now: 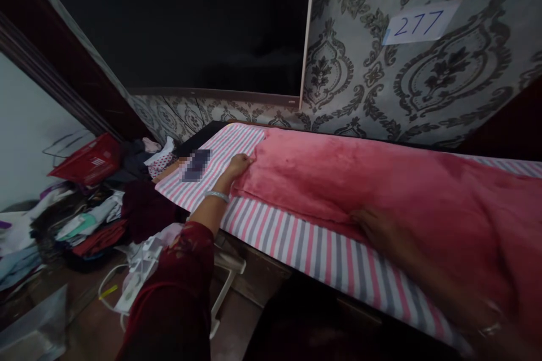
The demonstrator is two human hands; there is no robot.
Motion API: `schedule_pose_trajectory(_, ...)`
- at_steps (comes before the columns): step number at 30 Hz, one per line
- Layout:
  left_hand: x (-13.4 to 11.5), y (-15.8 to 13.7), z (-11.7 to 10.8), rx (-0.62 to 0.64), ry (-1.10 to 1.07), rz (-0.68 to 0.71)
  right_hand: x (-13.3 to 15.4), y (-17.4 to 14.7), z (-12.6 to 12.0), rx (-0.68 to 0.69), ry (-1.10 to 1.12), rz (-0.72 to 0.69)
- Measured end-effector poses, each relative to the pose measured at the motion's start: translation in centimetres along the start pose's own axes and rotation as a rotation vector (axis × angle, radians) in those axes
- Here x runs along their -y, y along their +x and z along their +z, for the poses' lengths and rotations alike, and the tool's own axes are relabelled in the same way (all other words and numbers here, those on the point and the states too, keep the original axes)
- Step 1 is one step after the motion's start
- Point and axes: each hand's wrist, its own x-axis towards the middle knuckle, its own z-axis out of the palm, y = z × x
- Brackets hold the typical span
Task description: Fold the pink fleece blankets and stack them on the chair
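Observation:
A pink plush cloth (322, 163) lies spread along a table on a striped cloth (292, 237) of white, pink and grey. At its left end, my left hand (240, 164) is closed, thumb and fingers pinching the plush edge. My right hand (376, 228) is at the front edge of the same cloth, its fingers bent together over the hem; the fingertips are partly hidden and dim. Soft wrinkles run across the plush, with a deeper fold at the right.
A dark television screen (182, 22) hangs behind the table. Left of the table are a red basket (91, 159), heaped clothes (93, 225) and a white power strip (138, 276) with cables. A blurred-out dark rectangle (197, 165) lies on the striped cloth. A paper marked 277 (419, 23) is on the wall.

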Motion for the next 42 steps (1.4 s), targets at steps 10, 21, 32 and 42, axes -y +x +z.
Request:
schedule_pose_trajectory(10, 1.1, -2.9, 0.2, -0.034, 0.105, 0.007, -0.7, -2.1, 0.6, -0.002, 0.024, -0.019)
schedule_pose_trajectory(21, 2.7, -8.1, -0.2, -0.046, 0.339, -0.045, 0.9, -3.3, -0.2, 0.035, -0.137, -0.059)
schedule_pose_trajectory(32, 3.9, -8.5, -5.9, -0.121, 0.022, -0.017, 4.5, -2.9, -4.6, -0.115, -0.037, -0.219)
schedule_pose_trajectory(42, 6.7, -12.5, -5.7, 0.006, 0.381, -0.085, 6.2, -3.6, -4.3, 0.272, 0.183, -0.158)
